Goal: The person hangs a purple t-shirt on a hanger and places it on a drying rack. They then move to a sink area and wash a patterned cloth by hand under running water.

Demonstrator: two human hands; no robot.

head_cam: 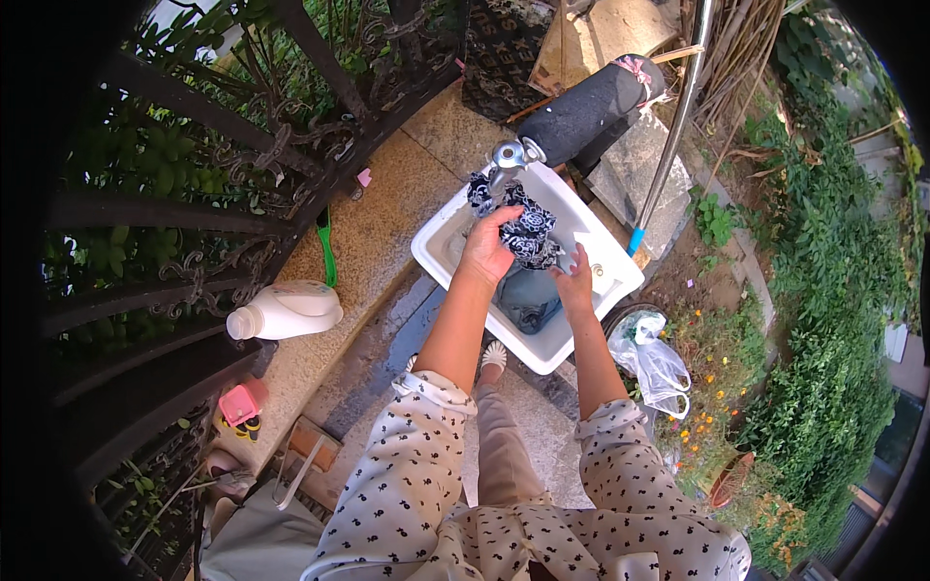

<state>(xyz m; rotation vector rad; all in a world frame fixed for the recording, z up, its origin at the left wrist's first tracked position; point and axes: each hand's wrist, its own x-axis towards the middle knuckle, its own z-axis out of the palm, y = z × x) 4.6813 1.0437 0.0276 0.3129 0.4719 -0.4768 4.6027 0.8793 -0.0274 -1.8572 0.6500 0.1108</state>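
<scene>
A dark blue and white patterned cloth [534, 221] hangs bunched below a metal faucet [508, 154], over a white sink [552, 359]. My left hand [490, 243] grips the cloth, thumb on top. My right hand [575, 282] is just right of the cloth's lower end, over the basin, fingers apart; nothing shows in it. Lower in the basin lies blue-grey cloth [527, 294], seemingly in water. A white piece, whose kind I cannot tell, lies inside the sink's right side.
On the stone ledge at left are a white plastic jug [287, 311], a green-handled brush [327, 254] and a pink container [240, 404]. A metal pole [672, 123] leans at the sink's right. A clear plastic bag [654, 363] sits beside the sink. A dark iron fence borders the ledge.
</scene>
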